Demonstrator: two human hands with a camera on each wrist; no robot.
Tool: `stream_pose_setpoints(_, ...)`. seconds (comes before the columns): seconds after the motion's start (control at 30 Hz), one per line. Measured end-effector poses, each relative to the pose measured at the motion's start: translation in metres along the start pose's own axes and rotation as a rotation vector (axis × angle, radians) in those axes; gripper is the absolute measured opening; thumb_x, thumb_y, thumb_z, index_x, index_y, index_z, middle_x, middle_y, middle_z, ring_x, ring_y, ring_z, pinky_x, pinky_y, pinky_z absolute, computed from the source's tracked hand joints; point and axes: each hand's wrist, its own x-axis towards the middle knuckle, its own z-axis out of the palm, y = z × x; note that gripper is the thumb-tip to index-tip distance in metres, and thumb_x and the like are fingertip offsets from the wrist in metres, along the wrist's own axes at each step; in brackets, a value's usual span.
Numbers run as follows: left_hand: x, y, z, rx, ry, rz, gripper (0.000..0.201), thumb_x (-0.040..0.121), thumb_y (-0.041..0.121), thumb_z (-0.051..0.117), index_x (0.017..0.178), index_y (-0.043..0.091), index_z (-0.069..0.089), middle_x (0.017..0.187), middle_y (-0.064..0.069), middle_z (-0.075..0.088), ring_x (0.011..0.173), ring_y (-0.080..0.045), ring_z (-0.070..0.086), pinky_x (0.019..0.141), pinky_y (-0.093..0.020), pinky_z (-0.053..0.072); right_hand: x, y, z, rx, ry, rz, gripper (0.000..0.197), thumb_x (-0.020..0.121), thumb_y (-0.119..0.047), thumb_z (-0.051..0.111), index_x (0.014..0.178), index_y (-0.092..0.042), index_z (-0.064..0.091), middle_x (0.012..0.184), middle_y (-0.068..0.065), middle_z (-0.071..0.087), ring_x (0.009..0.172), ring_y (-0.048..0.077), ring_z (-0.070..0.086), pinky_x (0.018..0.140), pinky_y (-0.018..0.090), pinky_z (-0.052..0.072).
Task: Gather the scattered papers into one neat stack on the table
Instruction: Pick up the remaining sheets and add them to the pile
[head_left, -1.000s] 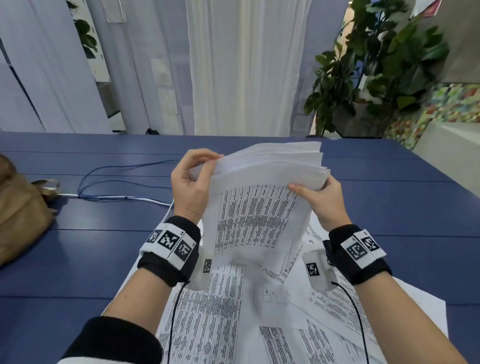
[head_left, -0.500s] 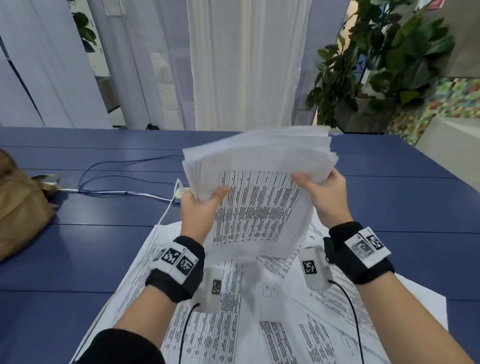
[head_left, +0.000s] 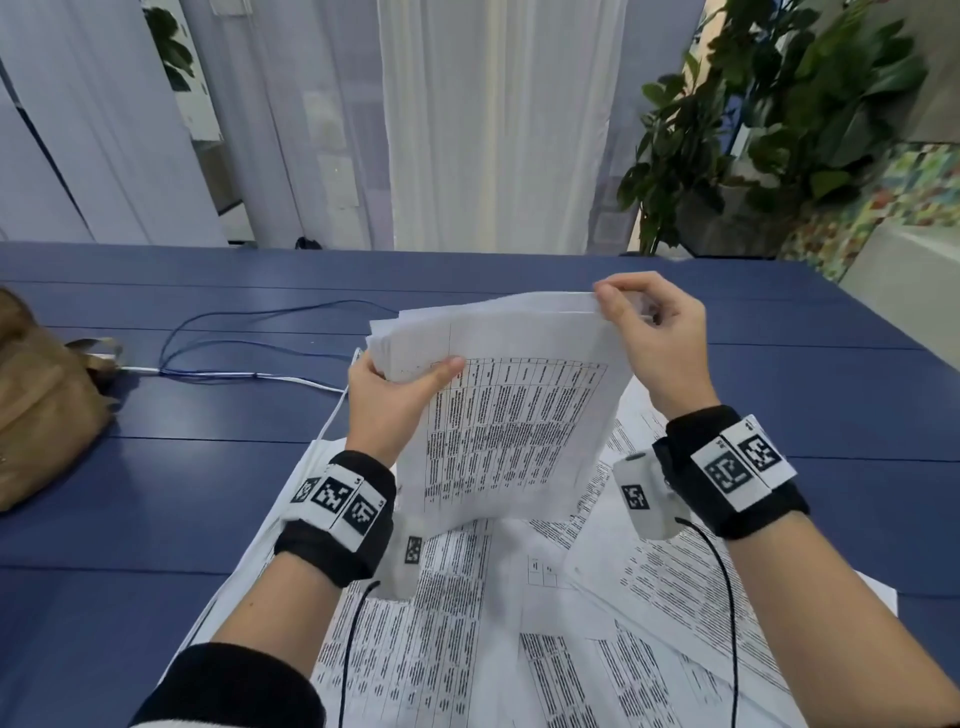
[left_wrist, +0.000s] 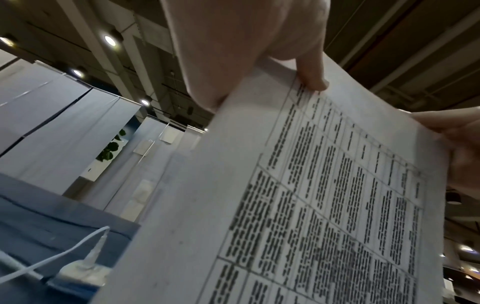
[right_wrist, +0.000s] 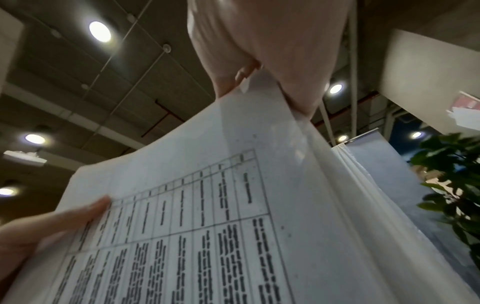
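A bundle of printed sheets (head_left: 511, 415) stands on edge above the blue table (head_left: 156, 493), its lower edge near the loose papers (head_left: 649, 597) spread flat beneath. My left hand (head_left: 395, 389) grips the bundle's upper left corner, thumb on the printed front. My right hand (head_left: 649, 332) pinches the top right corner from above. In the left wrist view the bundle (left_wrist: 311, 205) fills the right side, my left hand (left_wrist: 246, 51) at its top. In the right wrist view my right hand (right_wrist: 272, 61) holds the bundle (right_wrist: 221, 226) at its top edge.
A brown bag (head_left: 41, 415) lies at the table's left edge. Blue and white cables (head_left: 234, 364) run from it toward the papers, ending in a white plug (left_wrist: 83, 273). Potted plants (head_left: 769, 130) stand behind the table's far right corner.
The bundle came down from its raised position toward the table. My right hand shifted from the bundle's right side up to its top right corner. My left hand stays on the left corner.
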Motion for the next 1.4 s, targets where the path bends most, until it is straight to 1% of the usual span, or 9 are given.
stream_pose_setpoints(0.13, -0.004, -0.017, -0.008, 0.034, -0.035, -0.067, 0.031, 0.067, 0.009, 0.079, 0.091, 0.017, 0.062, 0.088, 0.004, 0.069, 0.078, -0.004, 0.068, 0.065, -0.014, 0.055, -0.003, 0.009, -0.006, 0.192, 0.131, 0.135, 0.008, 0.078, -0.018, 0.063, 0.072, -0.024, 0.060, 0.074, -0.006, 0.062, 0.068, 0.005, 0.052, 0.066, 0.022, 0.041)
stream_pose_setpoints(0.23, -0.016, -0.038, -0.009, 0.078, -0.034, -0.161, 0.030, 0.069, 0.008, 0.078, 0.091, 0.019, 0.060, 0.086, 0.008, 0.067, 0.074, 0.002, 0.066, 0.065, -0.012, 0.053, -0.009, 0.025, -0.016, 0.479, 0.054, 0.266, 0.028, 0.071, -0.036, 0.066, 0.094, -0.025, 0.055, 0.079, -0.006, 0.061, 0.067, 0.005, 0.055, 0.061, 0.019, 0.041)
stream_pose_setpoints(0.4, -0.022, -0.053, -0.002, 0.062, 0.001, -0.227, 0.021, 0.072, 0.010, 0.076, 0.083, 0.020, 0.062, 0.083, 0.004, 0.067, 0.079, -0.010, 0.064, 0.060, -0.009, 0.050, -0.050, 0.068, -0.013, 0.036, -0.311, 0.446, 0.030, 0.067, -0.013, 0.075, 0.092, -0.002, 0.062, 0.071, -0.014, 0.070, 0.065, -0.006, 0.063, 0.070, 0.027, 0.051)
stream_pose_setpoints(0.5, -0.019, -0.039, 0.009, 0.039, 0.024, -0.172, 0.020, 0.073, 0.008, 0.075, 0.082, 0.021, 0.062, 0.082, 0.005, 0.068, 0.075, -0.008, 0.065, 0.062, -0.010, 0.050, -0.055, 0.065, -0.003, 0.102, -0.141, 0.436, 0.038, 0.069, 0.000, 0.077, 0.104, -0.001, 0.065, 0.083, -0.012, 0.071, 0.072, -0.008, 0.065, 0.067, 0.009, 0.049)
stream_pose_setpoints(0.67, -0.011, -0.020, 0.010, -0.024, 0.107, -0.035, 0.026, 0.071, 0.007, 0.077, 0.086, 0.020, 0.059, 0.082, 0.008, 0.067, 0.071, 0.003, 0.065, 0.073, -0.014, 0.054, -0.037, 0.040, 0.000, 0.149, 0.015, 0.340, 0.024, 0.068, 0.000, 0.078, 0.087, -0.013, 0.069, 0.077, -0.011, 0.074, 0.077, 0.008, 0.071, 0.070, 0.019, 0.056)
stream_pose_setpoints(0.9, -0.039, -0.087, -0.006, 0.094, 0.005, -0.399, 0.027, 0.081, 0.012, 0.068, 0.105, 0.009, 0.057, 0.087, 0.003, 0.063, 0.082, -0.013, 0.060, 0.080, -0.028, 0.051, -0.086, 0.101, 0.026, 0.036, -0.035, 0.687, 0.055, 0.071, -0.017, 0.078, 0.117, -0.001, 0.053, 0.098, 0.004, 0.066, 0.087, 0.017, 0.065, 0.082, 0.034, 0.055)
stream_pose_setpoints(1.0, -0.036, -0.091, -0.011, 0.068, 0.049, -0.384, 0.013, 0.084, 0.014, 0.065, 0.096, 0.015, 0.059, 0.089, 0.000, 0.064, 0.086, -0.019, 0.060, 0.080, -0.031, 0.050, -0.088, 0.107, 0.028, 0.048, 0.028, 0.698, 0.036, 0.077, -0.017, 0.073, 0.106, -0.004, 0.056, 0.089, 0.001, 0.064, 0.077, 0.009, 0.062, 0.069, 0.021, 0.051)
stream_pose_setpoints(1.2, -0.025, -0.081, 0.003, 0.049, -0.033, -0.376, 0.031, 0.080, 0.018, 0.070, 0.107, 0.014, 0.055, 0.091, 0.006, 0.062, 0.084, -0.004, 0.058, 0.072, -0.019, 0.044, -0.098, 0.107, 0.037, 0.078, -0.009, 0.743, 0.041, 0.088, -0.018, 0.060, 0.125, -0.004, 0.052, 0.118, 0.011, 0.062, 0.108, 0.025, 0.059, 0.098, 0.039, 0.046)
stream_pose_setpoints(1.4, -0.028, -0.080, -0.005, 0.152, -0.030, -0.424, 0.022, 0.080, 0.022, 0.070, 0.096, 0.012, 0.059, 0.086, 0.000, 0.062, 0.084, -0.017, 0.059, 0.076, -0.029, 0.049, -0.090, 0.088, 0.028, 0.054, 0.016, 0.683, 0.037, 0.091, -0.010, 0.054, 0.127, -0.006, 0.048, 0.112, 0.003, 0.060, 0.103, 0.018, 0.057, 0.092, 0.031, 0.046)
